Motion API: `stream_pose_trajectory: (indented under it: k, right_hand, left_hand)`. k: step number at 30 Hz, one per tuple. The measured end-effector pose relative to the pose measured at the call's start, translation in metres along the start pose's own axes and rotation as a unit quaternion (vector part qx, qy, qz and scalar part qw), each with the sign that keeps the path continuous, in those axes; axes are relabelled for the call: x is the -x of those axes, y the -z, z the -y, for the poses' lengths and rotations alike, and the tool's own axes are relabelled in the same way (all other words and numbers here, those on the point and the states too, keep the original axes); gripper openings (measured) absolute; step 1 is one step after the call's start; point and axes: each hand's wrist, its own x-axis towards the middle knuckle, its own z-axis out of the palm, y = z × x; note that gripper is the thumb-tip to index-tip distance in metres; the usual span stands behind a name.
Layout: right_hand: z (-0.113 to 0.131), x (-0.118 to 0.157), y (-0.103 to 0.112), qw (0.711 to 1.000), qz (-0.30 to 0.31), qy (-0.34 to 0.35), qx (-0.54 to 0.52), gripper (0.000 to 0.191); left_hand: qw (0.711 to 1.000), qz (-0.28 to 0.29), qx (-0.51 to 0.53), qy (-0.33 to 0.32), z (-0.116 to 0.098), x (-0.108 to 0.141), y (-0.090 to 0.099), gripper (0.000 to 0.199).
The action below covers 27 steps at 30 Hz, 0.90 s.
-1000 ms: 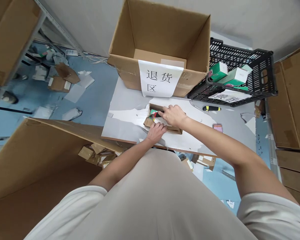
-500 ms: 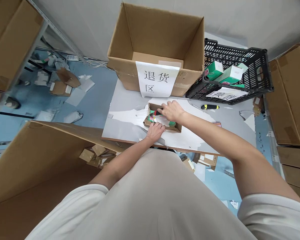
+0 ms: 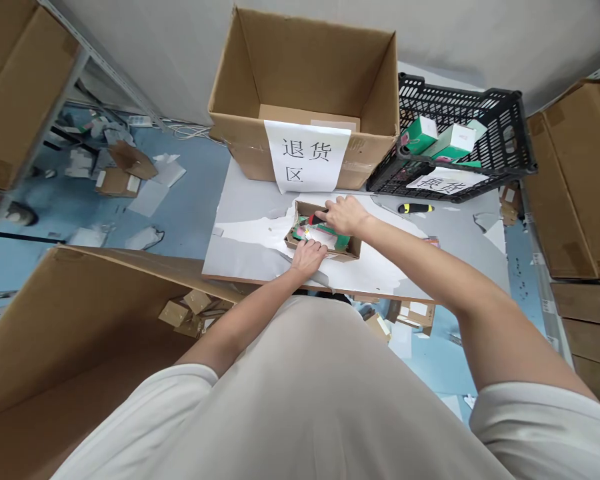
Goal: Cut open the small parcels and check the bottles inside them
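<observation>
A small opened cardboard box (image 3: 347, 254) lies on the table in front of me, with a green, white and pink package (image 3: 325, 235) inside it. My left hand (image 3: 309, 259) is at the box's near side, its fingers bent over the rim. Above the far part of the box, my right hand (image 3: 347, 215) is closed around a red-and-black utility knife (image 3: 317, 218). The knife points left over the package; its tip is too small to make out clearly.
Behind stand a large labelled carton (image 3: 240, 143) and a black crate (image 3: 500, 143) holding green-and-white boxes (image 3: 455, 141). A yellow-and-black tool (image 3: 416, 208) lies on the table (image 3: 235, 257). A big open carton (image 3: 105, 300) is at my left; scraps litter the blue floor (image 3: 200, 170).
My right hand and the knife have risen a little, uncovering more of the package. My left hand stays at the near rim. The whole view has shifted slightly.
</observation>
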Motion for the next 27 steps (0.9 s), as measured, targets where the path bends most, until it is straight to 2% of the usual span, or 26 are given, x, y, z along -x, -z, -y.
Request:
stream_pose_trajectory:
  k: [3, 5, 7, 9, 12, 14, 15, 18, 20, 22, 24, 27]
  right_hand:
    - [-0.012, 0.005, 0.003, 1.0, 0.002, 0.014, -0.008, 0.042]
    - [-0.011, 0.011, 0.004, 0.999, -0.004, 0.046, -0.022, 0.045]
    - [-0.007, 0.023, 0.003, 0.998, -0.015, 0.051, -0.037, 0.046]
    - [-0.006, 0.042, -0.002, 0.997, -0.024, 0.041, -0.054, 0.047]
    - [-0.017, 0.081, -0.018, 0.993, -0.056, 0.003, -0.104, 0.049]
    - [-0.028, 0.108, -0.04, 0.977, -0.117, -0.079, -0.161, 0.053]
    - [-0.033, 0.12, -0.056, 0.959, -0.151, -0.136, -0.196, 0.055]
    - [-0.037, 0.141, -0.12, 0.871, -0.234, -0.331, -0.277, 0.061]
    - [-0.029, 0.141, -0.167, 0.819, -0.221, -0.418, -0.325, 0.061]
    - [-0.015, 0.132, -0.207, 0.785, -0.164, -0.464, -0.377, 0.061]
    - [-0.001, 0.117, -0.235, 0.771, -0.102, -0.483, -0.402, 0.06]
    - [0.014, 0.095, -0.258, 0.777, -0.065, -0.487, -0.393, 0.063]
  left_hand:
    - [1.0, 0.011, 0.004, 0.004, -0.001, 0.006, -0.003, 0.023]
    - [1.0, 0.009, 0.007, 0.005, -0.001, 0.009, -0.005, 0.022]
    - [1.0, 0.003, 0.008, 0.001, -0.001, 0.01, -0.006, 0.022]
    - [1.0, -0.001, 0.011, -0.001, -0.001, 0.01, -0.005, 0.022]
    - [1.0, -0.003, 0.017, 0.01, -0.002, 0.012, -0.002, 0.023]
    - [0.999, -0.006, 0.028, 0.015, -0.003, 0.013, 0.002, 0.027]
    - [0.999, -0.01, 0.036, 0.019, -0.003, 0.013, 0.004, 0.031]
    - [0.997, -0.01, 0.064, 0.047, -0.002, 0.008, 0.015, 0.045]
    - [0.994, -0.001, 0.082, 0.066, 0.001, 0.001, 0.024, 0.05]
    - [0.993, 0.007, 0.097, 0.066, 0.007, -0.007, 0.032, 0.049]
    - [0.993, 0.011, 0.104, 0.049, 0.017, -0.012, 0.04, 0.046]
    - [0.994, -0.016, 0.101, 0.048, 0.044, -0.016, 0.052, 0.044]
